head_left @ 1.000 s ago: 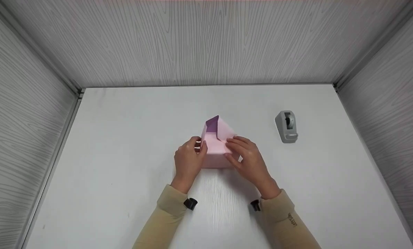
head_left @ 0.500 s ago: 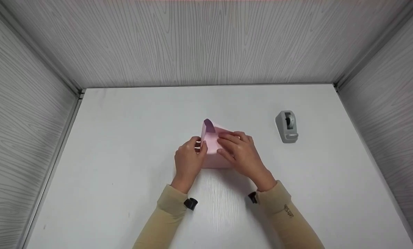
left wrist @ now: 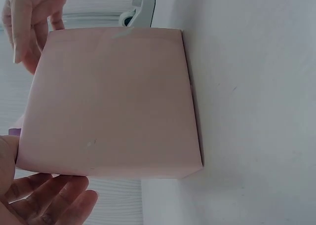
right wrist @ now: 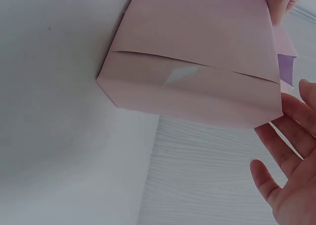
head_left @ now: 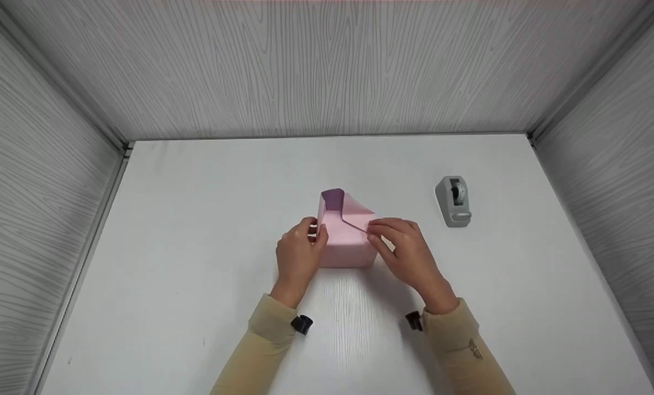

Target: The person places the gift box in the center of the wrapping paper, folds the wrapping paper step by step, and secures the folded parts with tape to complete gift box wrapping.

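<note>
A box-shaped pink paper package (head_left: 344, 253) stands on the white table in the head view; at its back a turned-up flap shows a purple inner side (head_left: 333, 200). My left hand (head_left: 296, 258) holds the package's left side, thumb at the top edge and fingers along the side. With thumb and fingertips, my right hand (head_left: 409, 255) pinches the paper flap (head_left: 357, 211) near the top right corner. A strip of clear tape (right wrist: 180, 75) crosses a paper seam in the right wrist view. What lies inside the package is hidden.
A grey tape dispenser (head_left: 454, 202) stands on the table (head_left: 217, 219) to the right, beyond the right hand. Grey wood-grain panels (head_left: 327, 71) close off the back and both sides.
My right hand has moved left over the package's top, then back to the right corner. The back flap has bent and shifted, showing less height. My left hand has stayed put.
</note>
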Motion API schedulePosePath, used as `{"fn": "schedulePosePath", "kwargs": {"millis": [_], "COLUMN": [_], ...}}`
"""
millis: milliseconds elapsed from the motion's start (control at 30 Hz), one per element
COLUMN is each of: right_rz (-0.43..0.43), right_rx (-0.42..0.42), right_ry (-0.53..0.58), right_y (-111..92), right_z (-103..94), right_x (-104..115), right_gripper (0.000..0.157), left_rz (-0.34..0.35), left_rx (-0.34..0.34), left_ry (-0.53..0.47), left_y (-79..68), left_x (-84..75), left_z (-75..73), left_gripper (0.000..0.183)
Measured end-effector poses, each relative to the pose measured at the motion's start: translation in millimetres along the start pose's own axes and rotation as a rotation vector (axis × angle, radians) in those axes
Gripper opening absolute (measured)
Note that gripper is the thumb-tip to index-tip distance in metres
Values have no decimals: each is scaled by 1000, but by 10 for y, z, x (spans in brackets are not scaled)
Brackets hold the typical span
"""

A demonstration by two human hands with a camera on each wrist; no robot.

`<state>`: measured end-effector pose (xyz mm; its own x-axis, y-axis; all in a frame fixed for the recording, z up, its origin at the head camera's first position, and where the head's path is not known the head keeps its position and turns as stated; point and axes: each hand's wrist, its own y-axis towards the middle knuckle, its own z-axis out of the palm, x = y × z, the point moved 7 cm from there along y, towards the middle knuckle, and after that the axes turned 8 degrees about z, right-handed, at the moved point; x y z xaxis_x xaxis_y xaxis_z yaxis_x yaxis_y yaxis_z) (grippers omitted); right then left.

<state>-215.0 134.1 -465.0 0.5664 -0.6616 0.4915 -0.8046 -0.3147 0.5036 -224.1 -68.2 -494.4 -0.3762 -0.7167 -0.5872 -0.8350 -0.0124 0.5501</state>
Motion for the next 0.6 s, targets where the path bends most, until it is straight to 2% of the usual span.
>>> {"fn": "schedulePosePath", "kwargs": {"millis": [300,433,600], "right_rz": [-68,-106,-101], "right_rx": [-57,-50,-19], "right_ry": [-127,-142,-153], "right_y": [-157,-183,-186], "right_z": [-85,-40,28], "right_x": [80,120,124], "right_gripper": [12,16,23], "left_rz": [-6,-6,-5], "left_rx": [-10,-10,-10], "left_ry": [-14,-12,-11], "left_y": [-3,-5,-3], "left_x": [0,-1,-2], "left_z": [4,6,4], "left_gripper": [20,20,20]}}
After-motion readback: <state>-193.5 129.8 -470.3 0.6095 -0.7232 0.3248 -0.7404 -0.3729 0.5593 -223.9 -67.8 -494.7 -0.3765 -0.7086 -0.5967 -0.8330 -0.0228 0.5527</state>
